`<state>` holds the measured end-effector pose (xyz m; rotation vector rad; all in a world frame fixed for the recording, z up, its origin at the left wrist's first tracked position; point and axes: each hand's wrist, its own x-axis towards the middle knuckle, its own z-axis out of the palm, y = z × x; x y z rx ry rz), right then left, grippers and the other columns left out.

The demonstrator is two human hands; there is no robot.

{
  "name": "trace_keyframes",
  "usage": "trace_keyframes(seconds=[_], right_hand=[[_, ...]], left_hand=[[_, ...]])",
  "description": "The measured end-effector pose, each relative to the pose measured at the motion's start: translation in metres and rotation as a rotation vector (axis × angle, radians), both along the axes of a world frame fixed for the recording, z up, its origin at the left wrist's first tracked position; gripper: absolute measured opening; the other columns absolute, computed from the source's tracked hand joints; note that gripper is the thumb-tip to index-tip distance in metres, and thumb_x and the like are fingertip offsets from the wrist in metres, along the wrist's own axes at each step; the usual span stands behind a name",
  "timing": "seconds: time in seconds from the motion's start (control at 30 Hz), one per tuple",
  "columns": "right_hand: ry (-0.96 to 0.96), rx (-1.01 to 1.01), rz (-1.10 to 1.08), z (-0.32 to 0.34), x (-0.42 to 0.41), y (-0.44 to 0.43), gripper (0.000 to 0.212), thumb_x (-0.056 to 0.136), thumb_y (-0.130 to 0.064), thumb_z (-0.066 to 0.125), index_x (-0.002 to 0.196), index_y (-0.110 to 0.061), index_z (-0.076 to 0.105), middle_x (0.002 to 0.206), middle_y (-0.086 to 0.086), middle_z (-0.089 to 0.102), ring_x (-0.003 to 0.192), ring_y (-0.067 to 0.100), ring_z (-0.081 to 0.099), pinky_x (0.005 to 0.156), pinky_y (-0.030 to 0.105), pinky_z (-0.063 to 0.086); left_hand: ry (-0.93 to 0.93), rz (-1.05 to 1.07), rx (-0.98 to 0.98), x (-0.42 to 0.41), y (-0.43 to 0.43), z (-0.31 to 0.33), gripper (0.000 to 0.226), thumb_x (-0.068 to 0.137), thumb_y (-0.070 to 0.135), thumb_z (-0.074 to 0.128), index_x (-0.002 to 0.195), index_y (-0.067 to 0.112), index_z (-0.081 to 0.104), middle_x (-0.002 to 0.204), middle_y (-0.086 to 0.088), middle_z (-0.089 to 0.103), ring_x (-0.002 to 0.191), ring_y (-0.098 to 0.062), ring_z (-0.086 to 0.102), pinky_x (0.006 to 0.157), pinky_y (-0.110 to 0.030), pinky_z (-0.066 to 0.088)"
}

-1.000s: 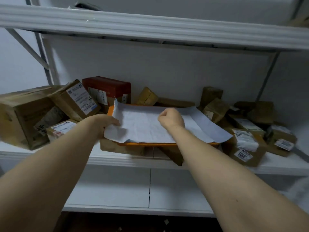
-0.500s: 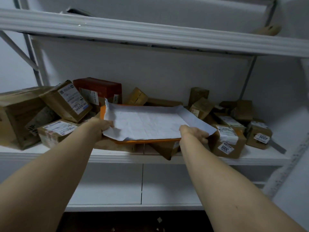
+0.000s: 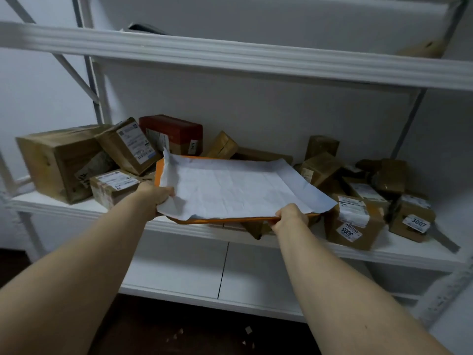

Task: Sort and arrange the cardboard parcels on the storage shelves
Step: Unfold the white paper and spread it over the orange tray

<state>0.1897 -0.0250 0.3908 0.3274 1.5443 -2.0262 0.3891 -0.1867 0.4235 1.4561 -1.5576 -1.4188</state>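
White sticker (image 3: 348,232) on front brown box (image 3: 372,235): "3005", upside down. Second sticker (image 3: 416,223) on small box (image 3: 409,210), far right: "3007". Shipping labels (image 3: 135,144) on other parcels: print unreadable.

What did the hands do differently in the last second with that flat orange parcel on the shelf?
The right hand left the top of the white paper and slid to the near edge of the flat orange parcel, which it now grips. The left hand kept its hold on the parcel's left side. The cardboard boxes on the shelf stayed put.
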Motion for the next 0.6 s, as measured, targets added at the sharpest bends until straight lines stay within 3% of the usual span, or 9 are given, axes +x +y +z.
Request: trace_keyframes(seconds=[0.23, 0.4, 0.6], right_hand=[[0.019, -0.004, -0.011, -0.005, 0.004, 0.026, 0.038, 0.077, 0.017, 0.044, 0.104, -0.009, 0.048, 0.108, 0.013, 0.054, 0.101, 0.036, 0.058, 0.09, 0.05, 0.053], [0.042, 0.001, -0.05, -0.009, 0.012, 0.048, 0.026, 0.072, 0.018, 0.043, 0.084, -0.005, 0.049, 0.095, 0.016, 0.055, 0.094, 0.039, 0.059, 0.084, 0.057, 0.054], [0.059, -0.031, -0.1, -0.001, 0.045, 0.057, 0.041, 0.072, 0.019, 0.043, 0.105, -0.004, 0.052, 0.105, 0.018, 0.057, 0.091, 0.037, 0.06, 0.081, 0.053, 0.056]], left_hand=[[-0.014, 0.028, -0.001, 0.013, 0.023, -0.013, 0.053, 0.087, 0.008, 0.063, 0.135, -0.003, 0.042, 0.132, -0.022, 0.049, 0.115, -0.043, 0.052, 0.083, -0.045, 0.048], [0.002, -0.016, -0.01, 0.021, 0.039, -0.015, 0.055, 0.087, 0.01, 0.064, 0.135, -0.004, 0.041, 0.133, -0.023, 0.049, 0.116, -0.043, 0.051, 0.093, -0.048, 0.046], [0.179, -0.088, 0.109, 0.058, 0.04, 0.0, 0.052, 0.087, 0.012, 0.063, 0.134, 0.002, 0.042, 0.131, -0.019, 0.053, 0.101, -0.037, 0.057, 0.077, -0.043, 0.048]])
